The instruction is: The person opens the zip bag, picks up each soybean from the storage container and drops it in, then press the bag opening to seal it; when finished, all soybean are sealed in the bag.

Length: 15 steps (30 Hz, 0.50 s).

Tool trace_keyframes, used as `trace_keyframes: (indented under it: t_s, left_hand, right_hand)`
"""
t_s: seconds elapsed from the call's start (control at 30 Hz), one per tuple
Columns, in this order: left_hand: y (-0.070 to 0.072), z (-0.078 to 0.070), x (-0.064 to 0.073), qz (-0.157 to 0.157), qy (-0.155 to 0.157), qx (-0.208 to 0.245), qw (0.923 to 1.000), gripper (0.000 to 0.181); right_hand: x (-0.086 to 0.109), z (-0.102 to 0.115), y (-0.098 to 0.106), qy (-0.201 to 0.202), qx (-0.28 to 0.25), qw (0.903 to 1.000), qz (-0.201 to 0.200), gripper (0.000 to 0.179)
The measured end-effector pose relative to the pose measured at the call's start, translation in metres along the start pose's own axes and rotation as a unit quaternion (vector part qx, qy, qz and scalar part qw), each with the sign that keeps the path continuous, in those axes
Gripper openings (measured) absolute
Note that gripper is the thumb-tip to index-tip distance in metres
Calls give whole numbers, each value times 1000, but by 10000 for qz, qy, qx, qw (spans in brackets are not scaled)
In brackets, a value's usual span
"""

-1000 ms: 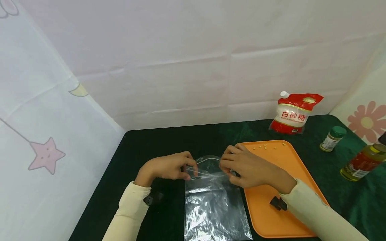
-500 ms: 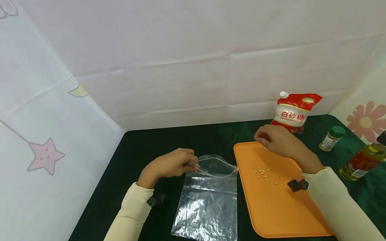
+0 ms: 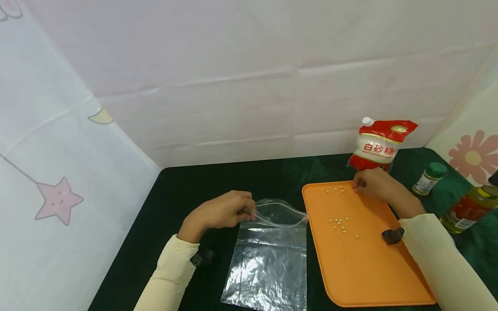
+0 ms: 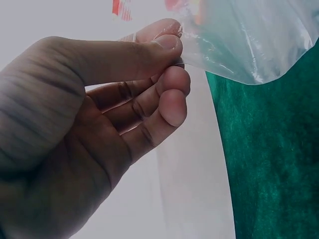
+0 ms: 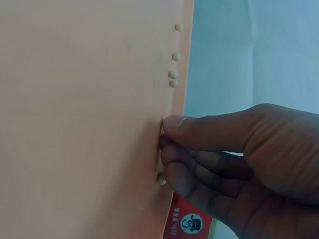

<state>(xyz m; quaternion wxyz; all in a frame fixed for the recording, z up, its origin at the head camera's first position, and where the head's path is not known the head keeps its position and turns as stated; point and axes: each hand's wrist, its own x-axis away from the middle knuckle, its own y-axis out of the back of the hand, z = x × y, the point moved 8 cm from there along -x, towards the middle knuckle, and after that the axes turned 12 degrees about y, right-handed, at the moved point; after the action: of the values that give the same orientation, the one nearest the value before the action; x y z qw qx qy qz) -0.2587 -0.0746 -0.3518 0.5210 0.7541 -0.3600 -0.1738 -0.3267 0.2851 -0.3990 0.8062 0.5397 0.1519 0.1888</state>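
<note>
My left hand (image 3: 225, 210) pinches the left side of the mouth of a clear zip bag (image 3: 268, 268), between thumb and bent fingers. The bag lies flat on the dark green cloth, its mouth gaping. In the left wrist view, the bag's film (image 4: 259, 45) stretches away from the fingertips. My right hand (image 3: 377, 188) is at the far edge of the orange tray (image 3: 373, 272). Its thumb and forefinger tips come together on the tray, pinching at a soybean that they hide. Other pale soybeans (image 5: 173, 83) lie along that edge, one (image 5: 161, 179) just below the fingers.
Several soybeans (image 3: 339, 223) are scattered mid-tray. Behind the tray stands a red and white sugar pouch (image 3: 379, 149) with a white cap. A small green-capped jar (image 3: 429, 178) and an oil bottle (image 3: 468, 210) stand to the right. A pale wall cloth (image 3: 233, 86) hangs behind.
My right hand has left the bag's mouth, moved right to the tray's far edge, then slid further right along it. My left hand has taken hold of the bag's mouth; the bag's lower end has swung left.
</note>
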Motion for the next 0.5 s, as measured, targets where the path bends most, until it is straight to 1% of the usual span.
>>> trace_keyframes:
  t_s: [0.17,0.27,0.33,0.4,0.43,0.5]
  left_hand:
    - [0,-1,-1,-19,-44,-48,10000,10]
    - [-1,-1,-2,3,-56,-43,10000,11]
    - [-1,-1,-1,27,-56,-44,10000,11]
    - [-1,-1,-1,19,-52,-60,10000,11]
    - [-1,-1,-1,11,-57,-75,10000,11]
    - [-1,-2,-1,-10,-73,-101,9999,11]
  right_hand:
    - [-1,-2,-4,59,45,10000,26,6]
    - [-3,3,-3,210,11,9997,-158,6]
    - [-4,13,0,343,-163,9985,-389,6]
    - [-7,28,1,453,-543,9956,-610,8]
    - [-8,37,1,504,-822,9930,-680,10]
    - [-11,60,-1,677,-1503,9838,-702,15]
